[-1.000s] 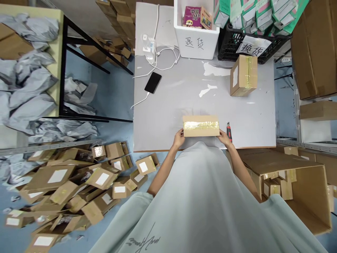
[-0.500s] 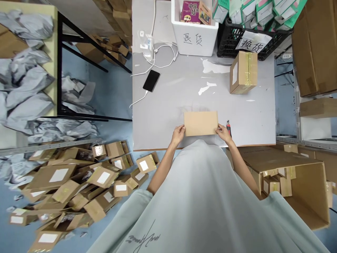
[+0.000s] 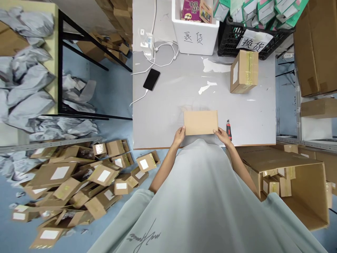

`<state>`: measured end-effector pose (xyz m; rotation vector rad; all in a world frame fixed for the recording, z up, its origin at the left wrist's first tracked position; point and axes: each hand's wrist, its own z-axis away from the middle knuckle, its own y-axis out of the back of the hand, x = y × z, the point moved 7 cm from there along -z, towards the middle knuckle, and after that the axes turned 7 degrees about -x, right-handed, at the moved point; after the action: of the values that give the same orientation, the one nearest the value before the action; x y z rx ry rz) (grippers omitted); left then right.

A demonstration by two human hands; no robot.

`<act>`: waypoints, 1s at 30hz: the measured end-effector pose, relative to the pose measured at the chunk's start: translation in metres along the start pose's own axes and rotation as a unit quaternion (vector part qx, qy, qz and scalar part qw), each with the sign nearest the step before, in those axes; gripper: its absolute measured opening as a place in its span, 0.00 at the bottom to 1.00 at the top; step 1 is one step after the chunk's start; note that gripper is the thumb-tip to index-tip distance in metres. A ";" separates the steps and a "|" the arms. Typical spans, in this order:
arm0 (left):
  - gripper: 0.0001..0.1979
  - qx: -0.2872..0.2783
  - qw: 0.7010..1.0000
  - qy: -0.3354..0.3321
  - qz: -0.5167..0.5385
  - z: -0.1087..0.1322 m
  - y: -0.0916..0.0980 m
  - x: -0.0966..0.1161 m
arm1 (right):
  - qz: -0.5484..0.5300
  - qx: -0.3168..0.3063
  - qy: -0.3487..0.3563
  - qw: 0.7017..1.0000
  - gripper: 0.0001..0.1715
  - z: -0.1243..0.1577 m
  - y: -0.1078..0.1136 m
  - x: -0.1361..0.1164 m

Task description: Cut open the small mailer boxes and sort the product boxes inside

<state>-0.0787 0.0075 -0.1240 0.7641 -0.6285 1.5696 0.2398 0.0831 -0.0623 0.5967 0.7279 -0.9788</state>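
Observation:
A plain brown cardboard box [image 3: 200, 122] is in front of me, near the front edge of the grey table [image 3: 168, 102]. My left hand [image 3: 180, 134] grips its lower left corner, fingers closed with the thumb on the near side. At the lower right corner my right hand [image 3: 221, 135] pinches the box the same way. A red and black box cutter [image 3: 229, 130] lies just right of my right hand, its blade end pointing away from me. Further back on the right stands a taped carton [image 3: 244, 72] with a white label.
A white bin [image 3: 196, 38] of books and a black crate [image 3: 223, 44] of green boxes stand at the back. A phone [image 3: 151, 79] charges at left. Cartons [image 3: 104, 175] pile on the floor at left; a large open box [image 3: 310, 193] stands at right.
My right hand has shifted slightly left along the box's near edge, showing more of the box cutter. My left hand keeps its hold, and the box stays almost in place.

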 end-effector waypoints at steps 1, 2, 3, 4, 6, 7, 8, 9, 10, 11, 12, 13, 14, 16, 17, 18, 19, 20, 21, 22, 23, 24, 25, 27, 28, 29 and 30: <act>0.30 0.003 1.000 -0.001 -0.002 0.001 0.000 0.002 | 0.001 -0.002 0.001 1.000 0.50 0.002 -0.002 -0.001; 0.30 0.006 1.000 -0.003 -0.004 0.001 0.001 0.004 | 0.005 -0.006 0.003 1.000 0.50 0.003 -0.004 -0.003; 0.30 0.010 1.000 -0.006 -0.006 0.002 0.003 0.007 | 0.012 -0.013 0.006 1.000 0.50 0.005 -0.005 -0.005; 0.30 0.015 1.000 -0.009 -0.008 0.004 0.006 0.010 | 0.020 -0.021 0.010 1.000 0.50 0.007 -0.007 -0.008; 0.29 0.023 1.000 -0.015 -0.011 0.008 0.013 0.017 | 0.036 -0.029 0.019 0.999 0.49 0.012 -0.007 -0.014; 0.30 0.025 0.999 -0.021 -0.012 0.012 0.018 0.022 | 0.043 -0.027 0.024 0.998 0.49 0.014 -0.006 -0.018; 0.30 0.029 0.999 -0.029 -0.012 0.015 0.023 0.026 | 0.048 -0.022 0.029 0.998 0.50 0.017 -0.005 -0.020; 0.30 0.034 0.999 -0.039 -0.011 0.019 0.029 0.031 | 0.050 -0.014 0.037 0.998 0.51 0.020 -0.002 -0.023; 0.29 0.041 0.998 -0.050 -0.011 0.022 0.034 0.036 | 0.050 -0.005 0.046 0.998 0.52 0.021 0.000 -0.027; 0.28 0.051 0.997 -0.059 -0.011 0.025 0.040 0.040 | 0.049 0.004 0.057 0.997 0.52 0.023 0.002 -0.030; 0.27 0.060 0.996 -0.067 -0.011 0.027 0.045 0.043 | 0.050 0.010 0.067 0.996 0.52 0.023 0.003 -0.033; 0.25 0.068 0.995 -0.071 -0.012 0.028 0.048 0.046 | 0.051 0.014 0.076 0.996 0.52 0.023 0.003 -0.035; 0.24 0.073 0.995 -0.072 -0.013 0.029 0.050 0.047 | 0.056 0.015 0.082 0.995 0.51 0.022 0.003 -0.037; 0.20 0.083 0.994 -0.064 -0.015 0.028 0.051 0.047 | 0.078 0.007 0.080 0.994 0.48 0.019 -0.003 -0.041; 0.18 0.089 0.994 -0.057 -0.015 0.028 0.050 0.046 | 0.097 0.003 0.073 0.993 0.46 0.018 -0.006 -0.042; 0.17 0.095 0.994 -0.051 -0.013 0.028 0.049 0.045 | 0.123 0.003 0.066 0.990 0.44 0.018 -0.010 -0.045; 0.17 0.100 0.994 -0.047 -0.011 0.028 0.047 0.044 | 0.156 0.013 0.064 0.986 0.41 0.019 -0.014 -0.049; 0.17 0.102 0.994 -0.047 -0.007 0.028 0.045 0.044 | 0.191 0.032 0.071 0.978 0.39 0.022 -0.017 -0.054; 0.17 0.102 0.994 -0.048 -0.002 0.028 0.043 0.045 | 0.227 0.053 0.087 0.969 0.37 0.026 -0.021 -0.062; 0.18 0.101 0.994 -0.051 0.002 0.029 0.040 0.046 | 0.259 0.069 0.108 0.957 0.35 0.031 -0.026 -0.070; 0.18 0.102 0.993 -0.051 0.004 0.031 0.038 0.047 | 0.286 0.074 0.128 0.947 0.34 0.035 -0.032 -0.077; 0.18 0.105 0.993 -0.050 0.005 0.033 0.037 0.048 | 0.306 0.067 0.143 0.939 0.34 0.039 -0.040 -0.082; 0.18 0.110 0.993 -0.050 0.006 0.036 0.036 0.050 | 0.322 0.050 0.149 0.934 0.34 0.041 -0.046 -0.085; 0.18 0.109 0.992 -0.057 0.013 0.042 0.034 0.055 | 0.347 0.021 0.140 0.927 0.36 0.043 -0.053 -0.085; 0.18 0.101 0.993 -0.063 0.023 0.044 0.032 0.058 | 0.358 0.021 0.129 0.924 0.38 0.043 -0.050 -0.082; 0.19 0.089 0.993 -0.071 0.034 0.045 0.029 0.061 | 0.366 0.028 0.117 0.923 0.41 0.043 -0.044 -0.079; 0.20 0.077 0.993 -0.078 0.046 0.046 0.026 0.063 | 0.370 0.040 0.103 0.922 0.44 0.042 -0.035 -0.075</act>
<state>-0.1031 0.0092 -0.0454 0.9934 -0.6701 1.6667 0.1926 0.0762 0.0176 0.9651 0.5710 -0.2416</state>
